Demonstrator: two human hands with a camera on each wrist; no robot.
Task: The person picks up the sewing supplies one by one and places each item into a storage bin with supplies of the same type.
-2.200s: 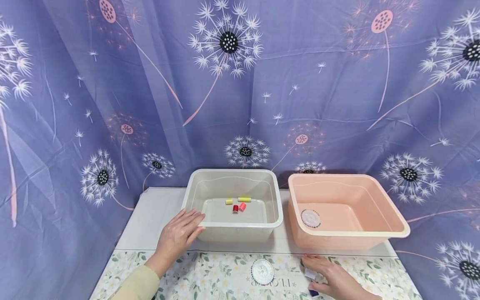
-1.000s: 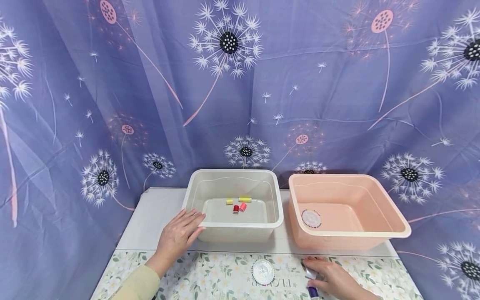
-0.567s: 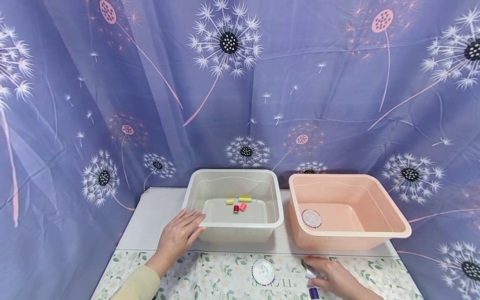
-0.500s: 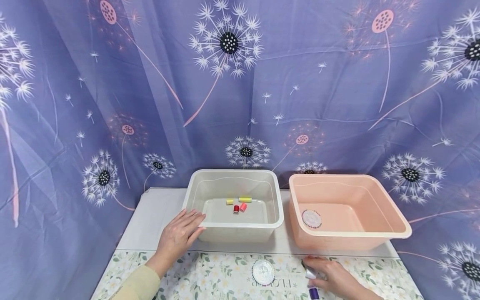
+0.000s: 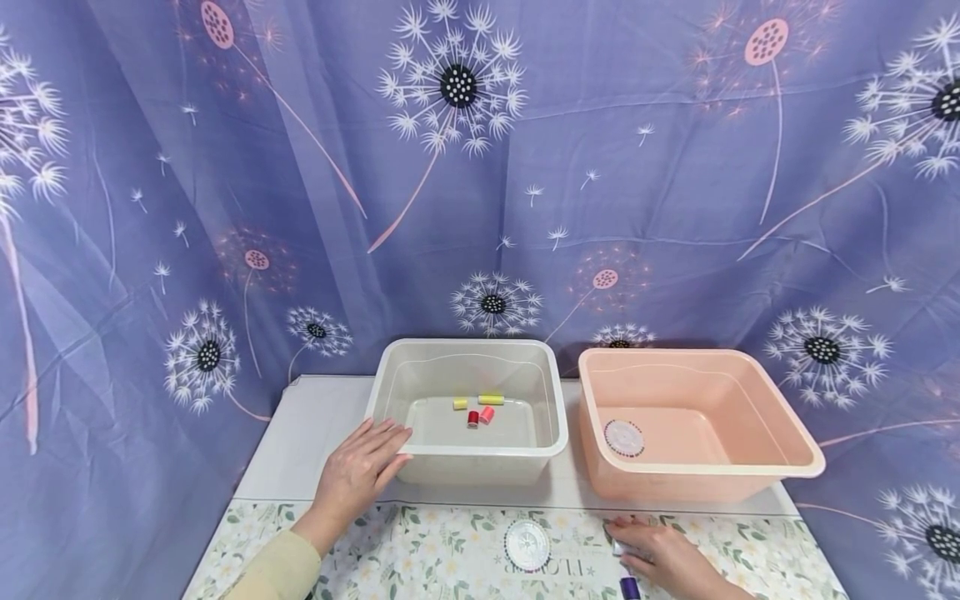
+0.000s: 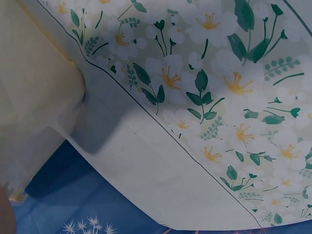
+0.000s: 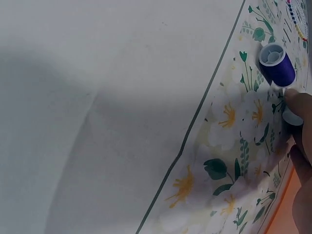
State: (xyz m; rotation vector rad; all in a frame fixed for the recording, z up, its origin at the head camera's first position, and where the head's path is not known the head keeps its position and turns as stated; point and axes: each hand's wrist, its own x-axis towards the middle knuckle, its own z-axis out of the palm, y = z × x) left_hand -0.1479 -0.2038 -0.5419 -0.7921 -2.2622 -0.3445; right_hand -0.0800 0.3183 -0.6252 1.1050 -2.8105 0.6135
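My left hand (image 5: 360, 471) rests with extended fingers on the near left corner of the grey tub (image 5: 480, 451). Inside that tub lie a red thread spool (image 5: 473, 419), a pink spool (image 5: 487, 415) and two yellow spools (image 5: 491, 400). Between the thumb and fingers of my right hand (image 5: 670, 558) is a white spool (image 5: 619, 548), pinched on the flowered cloth and mostly covered. A purple thread spool (image 5: 629, 588) lies just nearer than the thumb; the right wrist view shows this purple spool (image 7: 278, 66) beside the pinched one.
To the right stands a pink tub (image 5: 697, 468) with a round pin wheel (image 5: 624, 438) inside. Another pin wheel (image 5: 527, 546) lies on the flowered table cloth (image 5: 442, 550). A blue dandelion curtain (image 5: 480, 208) hangs close behind both tubs.
My right thumb has drawn in towards the fingers around the white spool. The purple spool has come into fuller view, slightly nearer the front. My left hand stays put.
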